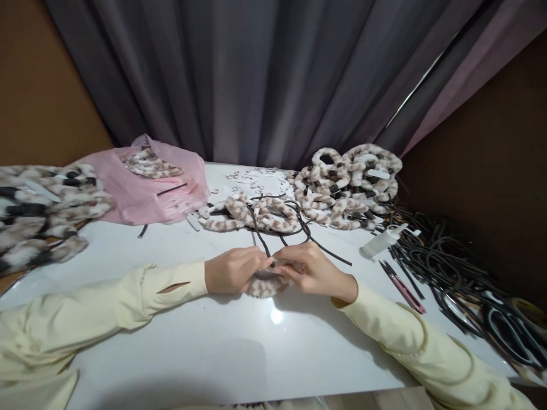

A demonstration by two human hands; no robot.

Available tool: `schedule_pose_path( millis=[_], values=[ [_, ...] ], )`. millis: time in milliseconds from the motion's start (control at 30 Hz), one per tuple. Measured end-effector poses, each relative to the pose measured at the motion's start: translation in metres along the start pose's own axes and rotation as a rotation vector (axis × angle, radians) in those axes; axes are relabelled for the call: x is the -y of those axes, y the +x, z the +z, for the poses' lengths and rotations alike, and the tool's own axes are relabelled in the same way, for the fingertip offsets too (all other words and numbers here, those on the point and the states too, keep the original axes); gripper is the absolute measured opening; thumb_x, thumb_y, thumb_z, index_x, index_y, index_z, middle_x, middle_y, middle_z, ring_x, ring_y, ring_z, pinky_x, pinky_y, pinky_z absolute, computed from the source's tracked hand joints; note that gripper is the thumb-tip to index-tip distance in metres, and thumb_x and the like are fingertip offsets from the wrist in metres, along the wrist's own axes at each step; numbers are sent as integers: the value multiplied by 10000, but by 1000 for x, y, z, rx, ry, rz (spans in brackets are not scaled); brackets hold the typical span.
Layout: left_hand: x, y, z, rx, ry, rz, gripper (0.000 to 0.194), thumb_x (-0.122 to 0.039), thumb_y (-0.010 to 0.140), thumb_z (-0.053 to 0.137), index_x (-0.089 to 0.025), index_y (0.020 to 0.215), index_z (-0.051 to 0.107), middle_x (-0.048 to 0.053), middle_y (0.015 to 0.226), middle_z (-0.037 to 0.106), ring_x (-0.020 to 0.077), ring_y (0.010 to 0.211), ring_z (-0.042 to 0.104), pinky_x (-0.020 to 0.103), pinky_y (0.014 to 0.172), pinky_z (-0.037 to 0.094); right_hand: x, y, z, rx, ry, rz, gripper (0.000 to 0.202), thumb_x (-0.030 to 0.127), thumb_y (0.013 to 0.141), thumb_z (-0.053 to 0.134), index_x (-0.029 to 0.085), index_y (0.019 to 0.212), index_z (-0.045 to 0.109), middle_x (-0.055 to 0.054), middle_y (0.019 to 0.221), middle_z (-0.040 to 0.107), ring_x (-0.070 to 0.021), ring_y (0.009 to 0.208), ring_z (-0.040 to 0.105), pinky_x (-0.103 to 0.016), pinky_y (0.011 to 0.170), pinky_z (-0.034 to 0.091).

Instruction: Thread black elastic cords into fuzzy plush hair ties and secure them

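Over the middle of the table, my left hand (236,270) and my right hand (315,271) meet fingertip to fingertip, both closed in a pinch. Between and below them hangs a curved brown-and-white fluffy fabric tube (267,287). A black cord (258,230) runs down to the pinched fingertips from the pile behind. The exact grip of each hand on tube and cord is partly covered by the fingers. Just beyond lie fluffy rings (277,215) of the same patterned fabric, with loose black cords among them.
A pink plastic bag (115,193) with fluffy fabric stands at back left, beside piled fluffy pieces (64,199). More rings (363,165) are heaped at back right. A white squeeze bottle (380,242), pink-handled snips (404,288), black cords (444,250) and scissors (508,336) lie right.
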State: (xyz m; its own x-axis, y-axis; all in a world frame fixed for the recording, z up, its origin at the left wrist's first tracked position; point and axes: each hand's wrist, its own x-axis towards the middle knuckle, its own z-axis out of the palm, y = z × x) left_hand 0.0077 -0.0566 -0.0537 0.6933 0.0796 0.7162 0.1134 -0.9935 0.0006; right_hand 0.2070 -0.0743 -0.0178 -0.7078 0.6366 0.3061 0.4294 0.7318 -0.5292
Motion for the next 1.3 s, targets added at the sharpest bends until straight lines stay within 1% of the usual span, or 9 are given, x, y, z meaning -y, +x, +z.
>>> schedule_pose_path(
  millis=[100,233,367,533,700,867,1033,1133,1300],
  values=[
    [-3,0,0,-6,-63,-81,192,-24,813,349,-134,953,420,62,672,522,151,603,453,269,549,434,-2,-2,7,-87,-25,-11,124,145,791,479,144,738,591,-30,588,595,-104,504,500,-191,503,369],
    [-11,-1,-1,-37,-76,-179,141,-81,797,426,-127,930,445,51,655,505,155,606,455,286,550,432,-3,-4,14,-192,-87,-51,140,104,765,440,150,750,571,-17,571,583,-98,481,485,-183,474,369],
    [-17,1,1,-73,20,-237,55,-161,844,480,-140,887,454,44,667,522,151,626,487,270,550,448,-4,-6,20,-278,-184,-154,162,71,775,410,135,805,556,-14,569,570,-100,462,462,-196,455,357],
    [-14,2,3,-85,109,-251,29,-118,877,451,-135,885,473,60,706,571,147,647,499,265,569,458,-8,-8,27,-363,-381,-269,190,17,741,403,140,839,508,-35,620,582,-127,509,485,-233,471,360],
    [-12,3,2,-86,89,-229,79,-115,885,429,-121,931,493,69,696,591,146,622,493,263,560,457,-9,-7,27,-369,-565,-371,203,10,766,390,127,901,487,-34,596,550,-141,520,466,-251,484,388],
    [-11,4,0,-69,187,-167,102,-109,881,425,-114,947,502,70,697,600,153,623,512,267,557,452,-10,-5,26,-368,-708,-475,217,13,792,383,89,969,483,-53,612,554,-164,578,514,-282,528,437],
    [-8,4,-2,9,236,-140,134,-122,885,408,-102,957,519,87,729,620,162,631,523,271,547,437,-10,-5,27,-339,-735,-458,223,10,806,369,75,972,503,-73,626,558,-190,627,552,-304,542,436],
    [-8,3,0,35,155,-257,161,-126,894,370,-114,907,530,68,688,593,160,633,523,265,565,434,-12,-5,29,-308,-746,-395,228,22,824,353,91,952,528,-71,638,566,-185,628,546,-302,537,409],
    [-6,4,7,35,-76,-646,170,-175,893,368,-155,823,521,25,689,590,132,624,555,233,585,423,-16,-2,33,-253,-744,-257,198,63,852,369,103,858,563,-43,624,552,-159,559,485,-292,491,340]
  ],
)
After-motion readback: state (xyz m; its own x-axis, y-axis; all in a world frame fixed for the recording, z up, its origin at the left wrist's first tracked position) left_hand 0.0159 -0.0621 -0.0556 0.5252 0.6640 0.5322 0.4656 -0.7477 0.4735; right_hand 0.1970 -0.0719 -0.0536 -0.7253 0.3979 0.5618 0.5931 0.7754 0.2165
